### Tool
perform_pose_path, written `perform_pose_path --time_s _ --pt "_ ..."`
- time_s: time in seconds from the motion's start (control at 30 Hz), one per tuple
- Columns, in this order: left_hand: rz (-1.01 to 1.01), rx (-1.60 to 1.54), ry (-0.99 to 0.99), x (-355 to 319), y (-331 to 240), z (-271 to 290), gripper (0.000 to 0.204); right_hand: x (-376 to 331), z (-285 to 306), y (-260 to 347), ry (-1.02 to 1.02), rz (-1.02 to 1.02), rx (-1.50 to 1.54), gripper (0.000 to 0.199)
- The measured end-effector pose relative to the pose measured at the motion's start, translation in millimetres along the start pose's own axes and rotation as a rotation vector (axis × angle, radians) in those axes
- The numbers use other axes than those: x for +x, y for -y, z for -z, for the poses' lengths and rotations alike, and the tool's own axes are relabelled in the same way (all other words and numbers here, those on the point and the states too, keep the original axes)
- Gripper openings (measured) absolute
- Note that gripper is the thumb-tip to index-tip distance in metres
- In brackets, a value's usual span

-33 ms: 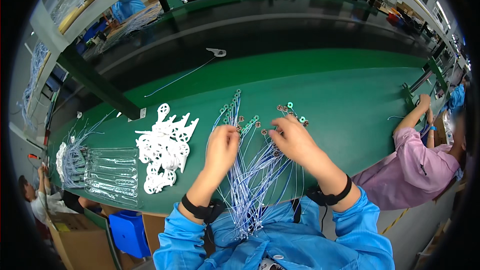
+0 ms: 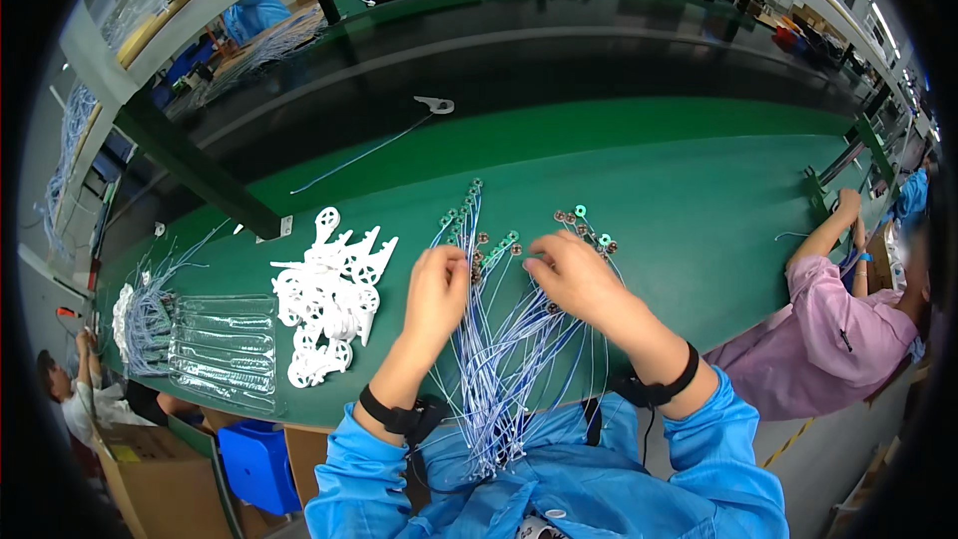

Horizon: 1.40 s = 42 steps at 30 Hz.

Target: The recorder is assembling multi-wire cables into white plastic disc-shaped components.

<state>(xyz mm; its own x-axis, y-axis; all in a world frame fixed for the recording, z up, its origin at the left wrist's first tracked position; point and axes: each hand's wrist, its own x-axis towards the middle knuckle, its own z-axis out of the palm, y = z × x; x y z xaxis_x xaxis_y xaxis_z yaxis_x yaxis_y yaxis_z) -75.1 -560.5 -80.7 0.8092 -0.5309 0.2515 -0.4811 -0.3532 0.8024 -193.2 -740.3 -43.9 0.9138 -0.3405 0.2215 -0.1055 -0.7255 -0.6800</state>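
Note:
A bundle of thin blue and white wires runs from my lap up over the green table, with small ring-shaped ends in green and copper-brown. My left hand is at the bundle's left edge, its fingers curled in by the brown rings; whatever they hold is hidden. To the right, my right hand reaches leftward over the wires with bent fingers. Its fingertips are beside a brown ring, and I cannot make out what is between them. Green rings lie just beyond its knuckles.
White plastic parts are heaped left of my left arm. Farther left are a clear plastic tray and more wires. A white part with a wire lies on the black conveyor belt. At right sits a person in pink.
Both hands have shifted slightly left. A brown ring near my right fingertips is now out of sight behind them. The white part on the belt has moved slightly right.

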Motion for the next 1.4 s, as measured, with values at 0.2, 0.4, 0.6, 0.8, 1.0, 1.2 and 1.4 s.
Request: perform_pose_path --time_s 0.2,0.4,0.6,0.8,1.0,1.2,1.4 --pt "-0.061 0.166 -0.034 24.1 25.6 3.8 0.016 99.4 -61.1 13.0 0.301 -0.294 -0.078 0.026" --pt "-0.01 0.097 -0.038 20.0 8.2 11.9 0.012 125.7 -84.1 -16.4 0.225 -0.383 0.136 0.024" --pt "0.161 -0.274 -0.023 8.1 8.6 23.9 0.022 78.0 -36.9 2.0 0.2 -0.288 0.796 0.015" --pt "0.265 -0.985 0.377 -6.1 -29.1 10.4 0.035 4.6 4.0 11.4 0.189 -0.08 1.187 0.012" --pt "-0.045 -0.613 0.319 -42.3 -89.2 -5.5 0.024 -23.4 5.2 -13.6 0.028 -0.136 1.229 0.017" --pt "-0.366 -0.016 -0.019 -44.7 -99.9 -40.6 0.028 -61.0 13.7 16.2 -0.251 -0.049 1.192 0.032" --pt "-0.462 -0.002 0.176 -55.6 -120.6 -47.0 0.05 -70.6 9.5 3.6 -0.057 -0.163 1.12 0.038"
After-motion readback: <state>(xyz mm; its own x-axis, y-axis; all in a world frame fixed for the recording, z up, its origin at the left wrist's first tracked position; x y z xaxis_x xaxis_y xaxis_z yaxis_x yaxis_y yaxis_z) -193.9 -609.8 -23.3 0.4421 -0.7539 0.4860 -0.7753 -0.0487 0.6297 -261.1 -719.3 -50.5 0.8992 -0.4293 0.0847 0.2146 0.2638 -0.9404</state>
